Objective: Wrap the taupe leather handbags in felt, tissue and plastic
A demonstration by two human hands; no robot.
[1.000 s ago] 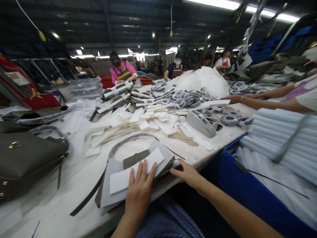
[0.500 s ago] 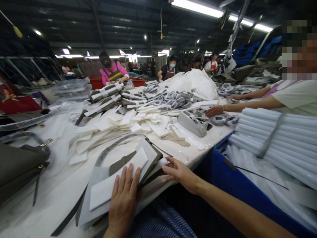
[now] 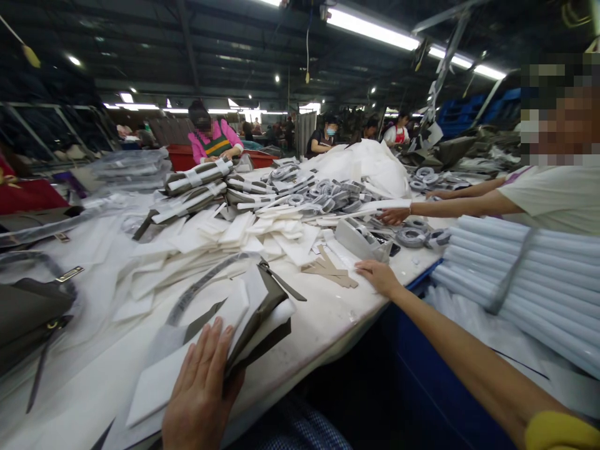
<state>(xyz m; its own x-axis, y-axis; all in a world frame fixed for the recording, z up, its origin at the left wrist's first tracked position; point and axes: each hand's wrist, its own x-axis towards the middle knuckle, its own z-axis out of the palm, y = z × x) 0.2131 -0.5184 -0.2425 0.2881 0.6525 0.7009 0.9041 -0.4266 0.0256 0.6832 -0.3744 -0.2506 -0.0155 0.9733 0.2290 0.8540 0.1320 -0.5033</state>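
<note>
My left hand [image 3: 199, 390] lies flat, fingers stretched, on a white foam sheet [image 3: 187, 356] that covers a grey bag piece [image 3: 262, 306] at the table's near edge. A grey strap [image 3: 206, 281] curves away from that piece. My right hand [image 3: 379, 275] is stretched out far to the right, fingers spread low over the table beside a small stack of tan card strips [image 3: 328, 270] and just in front of a grey tape dispenser [image 3: 360, 240]. It holds nothing that I can see.
Heaps of white foam pieces [image 3: 253, 231] and grey rolled straps [image 3: 328, 190] fill the table's middle. A grey handbag [image 3: 28, 312] sits left. White foam tubes [image 3: 525, 262] lie in a blue bin at right. A co-worker's arm [image 3: 450, 206] reaches in from the right; other people work behind.
My right hand left the bag piece's edge and reached out right toward the tan strips and tape dispenser. My left hand stays flat on the foam sheet. The view swung left.
</note>
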